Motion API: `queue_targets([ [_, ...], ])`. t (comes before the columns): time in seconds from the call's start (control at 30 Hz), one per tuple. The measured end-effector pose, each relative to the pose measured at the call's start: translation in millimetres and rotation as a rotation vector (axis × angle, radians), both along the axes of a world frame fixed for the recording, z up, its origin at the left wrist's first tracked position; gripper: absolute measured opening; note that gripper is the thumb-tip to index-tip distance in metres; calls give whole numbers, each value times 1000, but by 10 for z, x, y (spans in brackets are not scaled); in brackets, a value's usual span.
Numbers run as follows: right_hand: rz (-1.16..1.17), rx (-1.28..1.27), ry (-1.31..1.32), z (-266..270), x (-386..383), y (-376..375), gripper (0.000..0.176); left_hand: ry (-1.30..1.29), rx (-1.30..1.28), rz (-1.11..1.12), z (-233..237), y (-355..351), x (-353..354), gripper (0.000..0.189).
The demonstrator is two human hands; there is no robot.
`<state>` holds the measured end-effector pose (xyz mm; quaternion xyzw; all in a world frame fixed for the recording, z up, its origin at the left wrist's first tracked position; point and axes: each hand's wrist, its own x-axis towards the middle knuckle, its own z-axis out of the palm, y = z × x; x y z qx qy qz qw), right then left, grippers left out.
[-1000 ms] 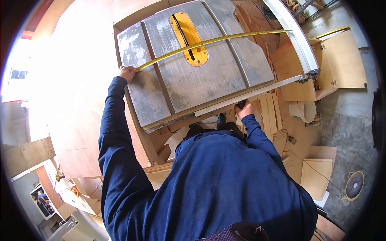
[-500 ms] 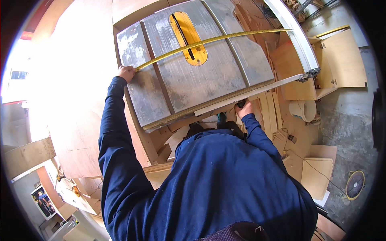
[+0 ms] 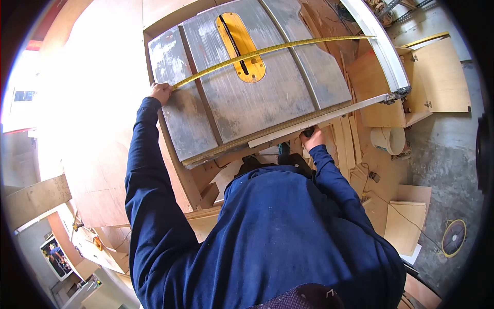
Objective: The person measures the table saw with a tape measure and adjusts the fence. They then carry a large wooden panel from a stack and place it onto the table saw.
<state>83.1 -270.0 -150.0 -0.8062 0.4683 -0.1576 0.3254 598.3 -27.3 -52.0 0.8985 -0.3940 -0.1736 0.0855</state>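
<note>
A yellow tape measure [image 3: 280, 47] stretches across the grey metal table-saw top [image 3: 257, 98], over the yellow insert plate [image 3: 247, 51] with its dark slot. My left hand [image 3: 161, 92] is closed on the tape's near end at the saw top's left edge. The far end of the tape reaches the white metal rail [image 3: 383, 56] at the right. Below the saw's front edge, my right hand [image 3: 314, 138] is wrapped round a black knob [image 3: 309, 132] under the long metal bar [image 3: 329, 116].
A pale wooden surface [image 3: 98, 129] borders the saw on the left. To the right are an open wooden cabinet [image 3: 437, 74], a white bucket [image 3: 388, 140], a round fan [image 3: 454, 238] and leaning boards [image 3: 405, 226]. A cable lies near the boards.
The view has shifted very slightly. Both hands keep their holds, and the tape lies across the saw top as before.
</note>
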Motion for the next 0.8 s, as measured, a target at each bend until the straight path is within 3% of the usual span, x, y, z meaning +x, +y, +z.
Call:
queue_targets([
  [0.8,7,29,-8,-9,-3,-10,35,-27,-39,3,-8,12,-24,30],
])
